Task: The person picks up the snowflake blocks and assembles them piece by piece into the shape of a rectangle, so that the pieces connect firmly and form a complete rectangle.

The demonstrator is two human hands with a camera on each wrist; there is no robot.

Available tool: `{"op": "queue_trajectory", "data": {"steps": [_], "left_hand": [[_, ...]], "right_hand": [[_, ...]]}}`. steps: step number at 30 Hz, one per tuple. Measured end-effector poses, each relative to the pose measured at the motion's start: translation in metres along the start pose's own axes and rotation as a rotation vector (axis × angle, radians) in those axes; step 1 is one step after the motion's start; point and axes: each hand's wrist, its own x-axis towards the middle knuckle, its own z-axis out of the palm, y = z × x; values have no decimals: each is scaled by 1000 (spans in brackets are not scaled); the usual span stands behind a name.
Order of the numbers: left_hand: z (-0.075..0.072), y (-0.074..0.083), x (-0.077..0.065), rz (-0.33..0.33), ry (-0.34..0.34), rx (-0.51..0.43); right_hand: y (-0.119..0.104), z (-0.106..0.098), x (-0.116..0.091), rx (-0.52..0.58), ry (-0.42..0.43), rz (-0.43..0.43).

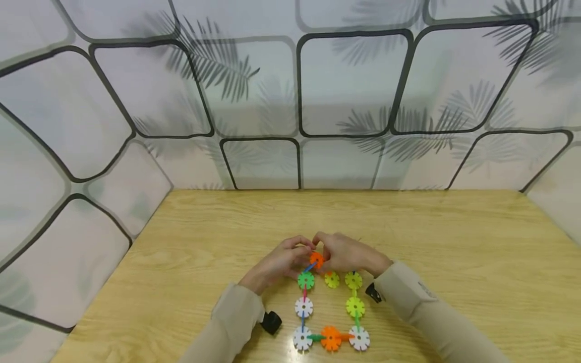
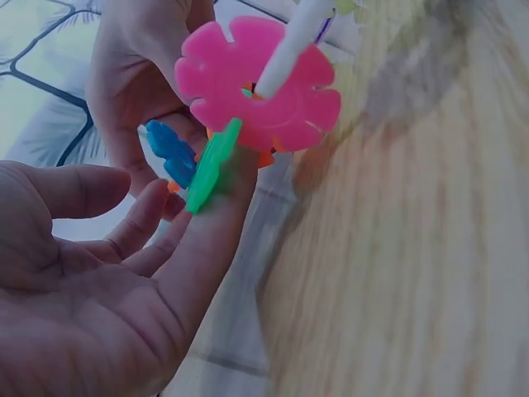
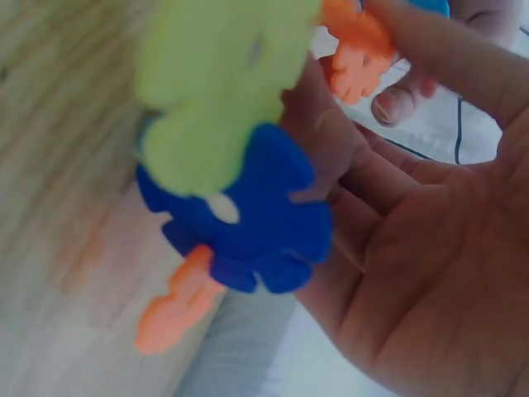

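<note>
Notched plastic flower discs slot together, flat ones linked by edge-on ones. At the top of the chain is an orange disc [image 1: 317, 260], between both hands. My right hand [image 1: 347, 253] pinches it, its edge showing beside the index finger in the right wrist view. My left hand [image 1: 288, 259] lies under the left side with fingers loosely spread; in the left wrist view the thumb stands apart and a green edge-on disc [image 2: 213, 165] lies against a finger. A blue edge-on disc [image 1: 310, 267] joins the orange disc to a green disc [image 1: 306, 280]. A yellow disc [image 1: 332, 280] sits below the right hand.
White discs [image 1: 303, 307], an orange disc [image 1: 331, 338] and more yellow discs [image 1: 355, 306] continue the chain toward me on the wooden table [image 1: 218, 222]. Black wrist devices [image 1: 271, 322] hang by both sleeves. A patterned wall [image 1: 345, 161] stands behind the table.
</note>
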Motion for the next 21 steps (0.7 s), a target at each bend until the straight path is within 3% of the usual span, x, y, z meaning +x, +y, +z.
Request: {"op": "queue_trajectory", "data": {"steps": [5,10,15,21], "left_hand": [[-3,2,-6,16,-20,-46],[-7,2,-12,32,-109,-111],[-12,3,-19,31,-187,-64],[-14,1,-25,18,-211,-17]], "right_hand": [[2,-2,3,-12,19,-60],[6,-3,3,-12,43,-78],[10,-3,4,-1,62,-103],[12,-4,4,9,73,-116]]}}
